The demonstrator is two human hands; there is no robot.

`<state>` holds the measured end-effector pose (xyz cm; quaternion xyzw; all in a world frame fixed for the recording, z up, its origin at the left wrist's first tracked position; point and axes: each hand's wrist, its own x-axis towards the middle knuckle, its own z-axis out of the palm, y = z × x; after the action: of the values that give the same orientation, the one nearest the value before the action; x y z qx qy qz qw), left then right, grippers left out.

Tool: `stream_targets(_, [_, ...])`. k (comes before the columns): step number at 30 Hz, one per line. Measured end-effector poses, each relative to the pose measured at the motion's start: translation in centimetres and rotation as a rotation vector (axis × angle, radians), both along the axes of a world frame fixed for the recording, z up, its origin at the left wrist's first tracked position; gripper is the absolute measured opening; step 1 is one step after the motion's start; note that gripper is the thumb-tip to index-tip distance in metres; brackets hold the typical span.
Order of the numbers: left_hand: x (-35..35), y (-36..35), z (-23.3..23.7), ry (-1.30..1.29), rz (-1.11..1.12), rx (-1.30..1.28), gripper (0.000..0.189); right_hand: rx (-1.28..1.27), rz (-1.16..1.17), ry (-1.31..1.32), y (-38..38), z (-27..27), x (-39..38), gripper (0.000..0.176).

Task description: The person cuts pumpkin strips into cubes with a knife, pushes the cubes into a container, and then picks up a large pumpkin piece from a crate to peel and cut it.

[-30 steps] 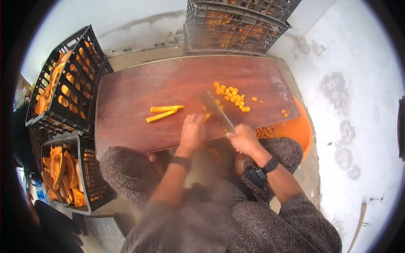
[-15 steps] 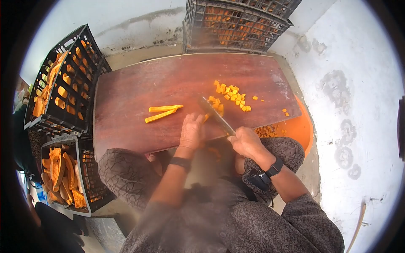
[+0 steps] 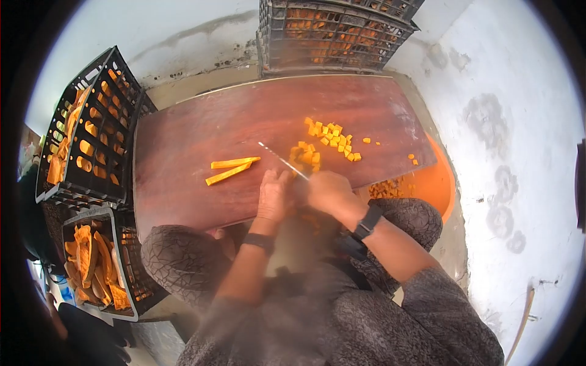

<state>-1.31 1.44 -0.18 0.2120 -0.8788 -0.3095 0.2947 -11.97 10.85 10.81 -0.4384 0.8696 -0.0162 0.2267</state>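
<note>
My right hand (image 3: 329,194) is closed round the handle of a knife (image 3: 284,161), whose narrow blade points up and left over the reddish board (image 3: 189,134). Just left of it, my left hand (image 3: 274,192) rests near the board's front edge with fingers bent; what it holds, if anything, is hidden. Small orange cubes (image 3: 305,155) lie beyond the blade, with another group of cubes (image 3: 332,134) farther up and right. Two long orange strips (image 3: 232,168) lie to the left of my left hand.
Black crates with orange pieces stand at the left (image 3: 101,134) and behind the board (image 3: 329,39). A grey-rimmed crate (image 3: 125,268) holds larger orange pieces. An orange basin (image 3: 441,177) with cubes sits under the board's right side. Part of another person shows at lower left.
My right hand has moved left and up with the knife, whose blade now lies farther left and flatter. The cubes near the blade are more spread. The view has shifted slightly.
</note>
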Motion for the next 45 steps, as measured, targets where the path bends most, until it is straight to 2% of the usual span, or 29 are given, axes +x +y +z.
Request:
stream_targets(4, [0.6, -0.1, -0.1, 0.02, -0.022, 0.004, 0.042, -0.083, -0.029, 0.027, -0.9, -1.6, 0.5, 0.019])
stream_targets(6, [0.9, 0.0, -0.3, 0.021, 0.002, -0.037, 0.039, -0.208, -0.091, 0.045, -0.3, -2.2, -0.2, 0.025])
stream_targets(7, [1.0, 0.1, -0.2, 0.027, 0.016, -0.078, 0.036, -0.209, -0.087, 0.047, 0.1, -2.0, -0.6, 0.025])
stream_targets(9, [0.9, 0.1, 0.0, 0.018, 0.026, -0.095, 0.035, -0.182, -0.179, -0.134, 0.9, -0.8, -1.6, 0.03])
stream_targets(15, [0.6, 0.3, 0.1, 0.055, 0.043, -0.091, 0.031, -0.148, -0.271, -0.17, 3.6, 1.0, -0.9, 0.028])
stream_targets(19, [0.4, 0.2, 0.0, 0.047, 0.029, -0.1, 0.029, -0.095, -0.26, -0.198, 4.6, 1.9, -0.3, 0.028])
stream_targets(27, [0.3, 0.3, 0.4, 0.02, 0.036, -0.069, 0.029, -0.061, -0.132, -0.094, 5.4, 2.2, 0.2, 0.029])
stream_targets(33, [0.1, 0.0, 0.3, 0.046, 0.023, -0.091, 0.03, -0.025, -0.168, -0.115, 5.3, 2.6, 0.4, 0.027])
stream_targets(37, [0.1, 0.0, 0.2, 0.047, 0.009, -0.083, 0.031, -0.088, -0.132, -0.107, 5.4, 2.3, 0.7, 0.031])
stream_targets(45, [0.1, 0.2, 0.9, 0.028, 0.022, -0.087, 0.029, -0.027, -0.072, -0.045, 4.6, 2.6, 1.5, 0.021])
